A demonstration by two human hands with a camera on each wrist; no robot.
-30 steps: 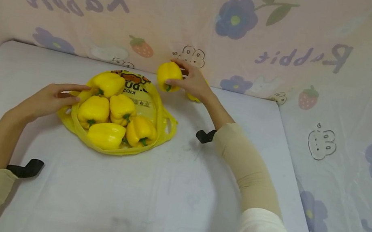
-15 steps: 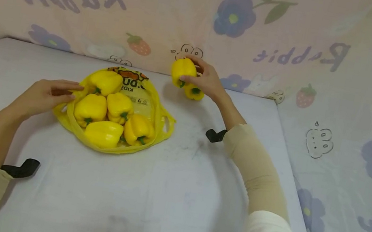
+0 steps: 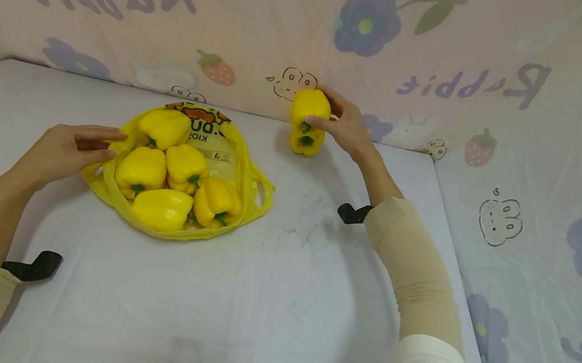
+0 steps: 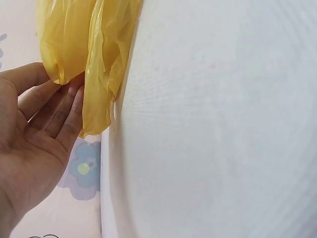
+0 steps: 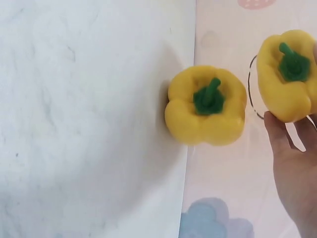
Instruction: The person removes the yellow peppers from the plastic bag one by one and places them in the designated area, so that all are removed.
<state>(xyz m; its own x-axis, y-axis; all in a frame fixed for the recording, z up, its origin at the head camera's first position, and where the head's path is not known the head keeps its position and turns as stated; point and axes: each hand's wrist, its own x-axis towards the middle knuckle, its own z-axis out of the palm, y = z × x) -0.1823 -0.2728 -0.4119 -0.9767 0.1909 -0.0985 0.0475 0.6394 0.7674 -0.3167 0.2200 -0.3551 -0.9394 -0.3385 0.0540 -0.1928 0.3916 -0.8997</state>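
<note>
A yellow bell pepper (image 3: pixel 311 105) is gripped in my right hand (image 3: pixel 350 128), raised above the table near its back edge. Its green stem faces the camera in the right wrist view. Another yellow bell pepper (image 5: pixel 205 106) stands on the table just below the held one, stem outward. At the left lies a yellow plastic bag (image 3: pixel 222 160), spread open with several yellow bell peppers (image 3: pixel 142 171) inside. My left hand (image 3: pixel 61 153) holds the bag's left edge; in the left wrist view the thin plastic (image 4: pixel 99 99) hangs between thumb and fingers, hiding some fingertips.
The white table (image 3: pixel 245 315) ends at a patterned curtain (image 3: pixel 271 24) close behind the peppers. A loop handle (image 3: pixel 263 198) of the bag sticks out to its right. Black wrist straps (image 3: pixel 355 214) show at both sleeves.
My right hand has carried the pepper to the right, away from the bag, until it overlaps the pepper standing at the back. The left hand stays at the bag's edge.
</note>
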